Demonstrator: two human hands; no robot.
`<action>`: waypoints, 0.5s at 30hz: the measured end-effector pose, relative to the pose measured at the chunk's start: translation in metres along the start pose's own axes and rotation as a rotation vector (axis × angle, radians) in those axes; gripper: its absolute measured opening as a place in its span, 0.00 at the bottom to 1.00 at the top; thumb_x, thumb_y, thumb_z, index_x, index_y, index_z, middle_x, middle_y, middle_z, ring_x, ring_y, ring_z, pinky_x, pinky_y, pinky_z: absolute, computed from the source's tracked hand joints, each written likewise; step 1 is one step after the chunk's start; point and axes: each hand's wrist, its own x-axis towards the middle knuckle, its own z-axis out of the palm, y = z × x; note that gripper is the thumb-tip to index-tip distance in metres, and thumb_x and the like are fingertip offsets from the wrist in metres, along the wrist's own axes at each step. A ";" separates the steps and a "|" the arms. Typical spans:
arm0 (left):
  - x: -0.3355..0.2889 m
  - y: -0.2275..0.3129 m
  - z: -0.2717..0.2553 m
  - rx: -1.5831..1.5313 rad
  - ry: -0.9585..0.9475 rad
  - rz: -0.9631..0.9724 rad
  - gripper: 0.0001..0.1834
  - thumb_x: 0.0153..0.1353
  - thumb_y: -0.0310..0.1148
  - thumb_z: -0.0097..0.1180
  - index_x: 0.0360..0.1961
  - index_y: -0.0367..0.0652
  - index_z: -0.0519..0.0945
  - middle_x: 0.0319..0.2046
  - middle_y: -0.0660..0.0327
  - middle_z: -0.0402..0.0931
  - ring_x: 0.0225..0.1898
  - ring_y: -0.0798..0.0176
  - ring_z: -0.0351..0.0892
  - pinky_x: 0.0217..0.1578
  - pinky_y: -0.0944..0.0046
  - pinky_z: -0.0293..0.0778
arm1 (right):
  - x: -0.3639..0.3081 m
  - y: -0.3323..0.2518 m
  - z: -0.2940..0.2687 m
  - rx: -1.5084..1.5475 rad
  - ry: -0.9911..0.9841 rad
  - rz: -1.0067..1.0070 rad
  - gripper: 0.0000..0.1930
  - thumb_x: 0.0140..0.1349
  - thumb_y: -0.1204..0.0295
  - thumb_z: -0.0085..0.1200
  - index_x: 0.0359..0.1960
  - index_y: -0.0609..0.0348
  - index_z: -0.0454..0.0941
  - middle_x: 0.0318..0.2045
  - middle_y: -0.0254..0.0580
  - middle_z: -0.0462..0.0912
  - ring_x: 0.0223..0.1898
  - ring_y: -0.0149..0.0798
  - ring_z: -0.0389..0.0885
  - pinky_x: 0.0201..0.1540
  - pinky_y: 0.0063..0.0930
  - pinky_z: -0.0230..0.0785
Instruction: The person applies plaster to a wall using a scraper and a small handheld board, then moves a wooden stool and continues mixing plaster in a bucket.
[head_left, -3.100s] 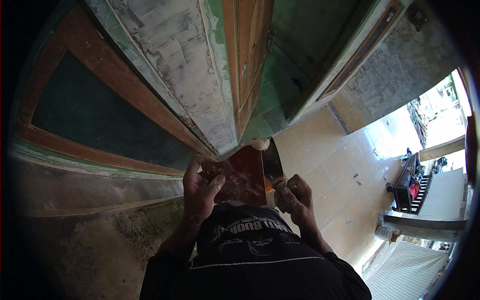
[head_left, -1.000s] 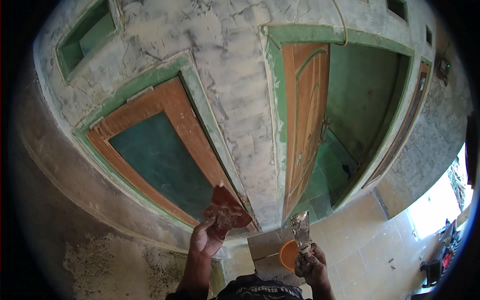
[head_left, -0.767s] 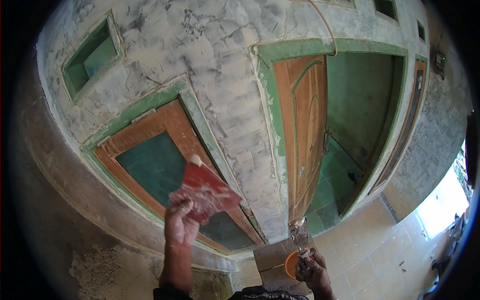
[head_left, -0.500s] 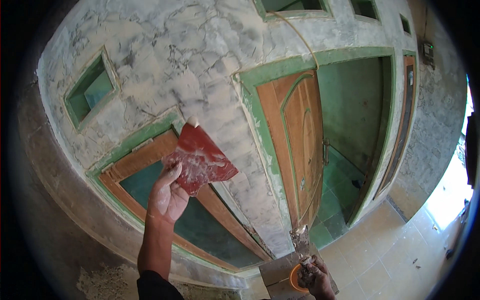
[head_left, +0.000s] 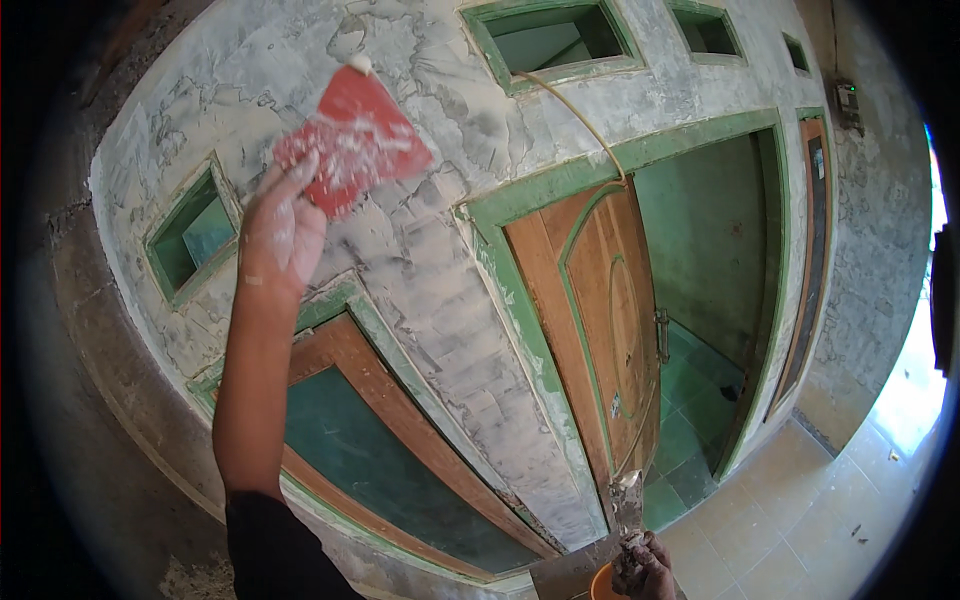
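My left fingers point(head_left: 300, 180) are clamped on the red plaster-smeared scraper point(head_left: 352, 140), which I see raised high against the grey plastered wall point(head_left: 440, 290), above the green-framed window point(head_left: 190, 235). My left hand point(head_left: 283, 232) is dusted white. Low down, my right hand point(head_left: 645, 568) grips a putty knife point(head_left: 627, 500), fingers closed round its handle, beside the wooden door point(head_left: 590, 330).

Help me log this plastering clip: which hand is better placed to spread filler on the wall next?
Left. The left hand holds the red spreader raised against the grey wall; the right hand sits low, gripping a putty knife.
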 end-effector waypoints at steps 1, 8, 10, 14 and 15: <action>0.016 0.004 0.001 0.035 -0.047 0.096 0.16 0.56 0.21 0.51 0.47 0.33 0.71 0.43 0.57 0.74 0.45 0.65 0.74 0.49 0.65 0.70 | 0.002 0.002 -0.004 0.024 0.012 0.014 0.09 0.64 0.65 0.43 0.42 0.52 0.68 0.15 0.29 0.63 0.11 0.25 0.57 0.12 0.19 0.50; 0.088 0.045 -0.015 0.152 0.109 0.472 0.18 0.55 0.20 0.52 0.48 0.29 0.70 0.43 0.56 0.73 0.45 0.64 0.74 0.47 0.69 0.70 | 0.004 0.003 -0.011 -0.008 0.004 -0.017 0.08 0.64 0.65 0.43 0.42 0.50 0.68 0.15 0.29 0.63 0.11 0.24 0.57 0.11 0.19 0.50; 0.096 0.057 -0.016 0.145 0.141 0.490 0.20 0.53 0.20 0.53 0.49 0.30 0.69 0.44 0.56 0.73 0.45 0.64 0.74 0.46 0.69 0.70 | 0.003 0.000 -0.013 0.003 0.110 0.013 0.09 0.64 0.64 0.43 0.43 0.50 0.68 0.15 0.29 0.63 0.11 0.24 0.57 0.10 0.18 0.50; 0.093 0.065 -0.041 0.059 0.243 0.508 0.23 0.51 0.18 0.56 0.51 0.33 0.69 0.46 0.57 0.72 0.46 0.64 0.73 0.44 0.71 0.71 | 0.003 0.001 -0.014 -0.030 0.069 -0.003 0.10 0.63 0.64 0.44 0.43 0.51 0.69 0.15 0.28 0.64 0.11 0.24 0.57 0.10 0.18 0.50; 0.092 0.061 -0.049 0.060 0.275 0.531 0.22 0.52 0.18 0.54 0.50 0.31 0.69 0.46 0.56 0.72 0.46 0.63 0.74 0.45 0.69 0.71 | 0.000 -0.003 -0.008 -0.012 0.054 -0.008 0.10 0.63 0.64 0.44 0.43 0.52 0.69 0.15 0.28 0.64 0.12 0.23 0.57 0.11 0.18 0.50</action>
